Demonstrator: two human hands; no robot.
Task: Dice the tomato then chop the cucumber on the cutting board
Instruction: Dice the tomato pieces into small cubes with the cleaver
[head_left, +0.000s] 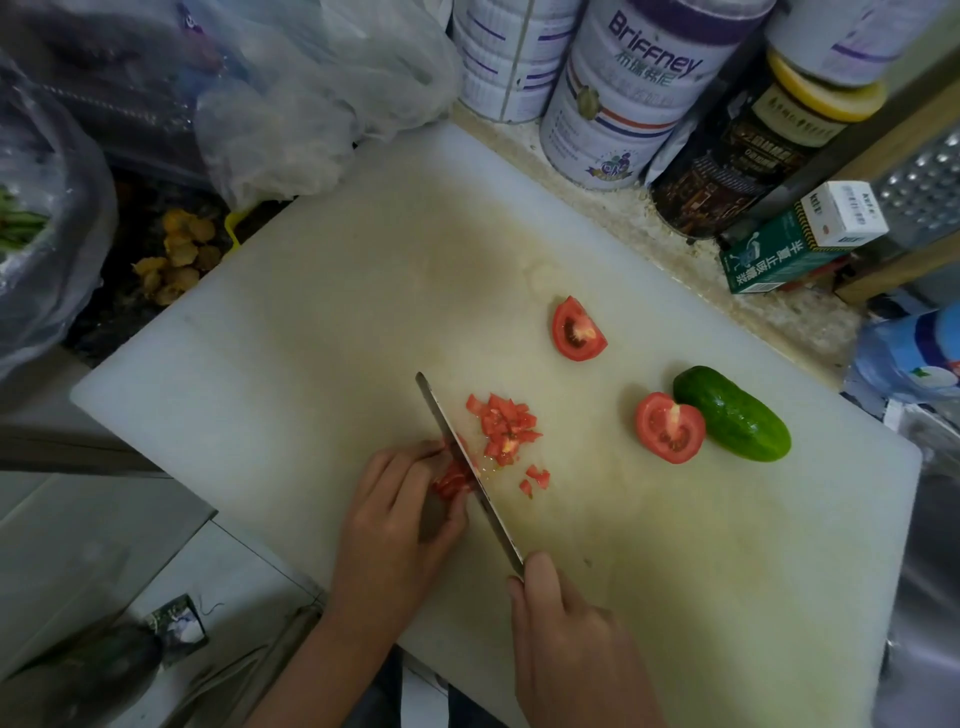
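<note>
On the white cutting board (322, 338) my left hand (400, 514) holds down a small piece of tomato (451, 480) with curled fingers. My right hand (566, 644) grips the handle of a knife (467, 467), whose blade rests against that piece. A heap of diced tomato (506, 428) lies just right of the blade. A tomato wedge (576, 330) sits farther back. A tomato half (669, 427) lies cut side up, touching a whole green cucumber (732, 413) at the right.
Behind the board stand white tins (618, 98), a dark jar with a yellow lid (743, 145) and a green box (779, 254). Clear plastic bags (311, 88) lie at the back left. A metal grater (924, 187) is at the far right.
</note>
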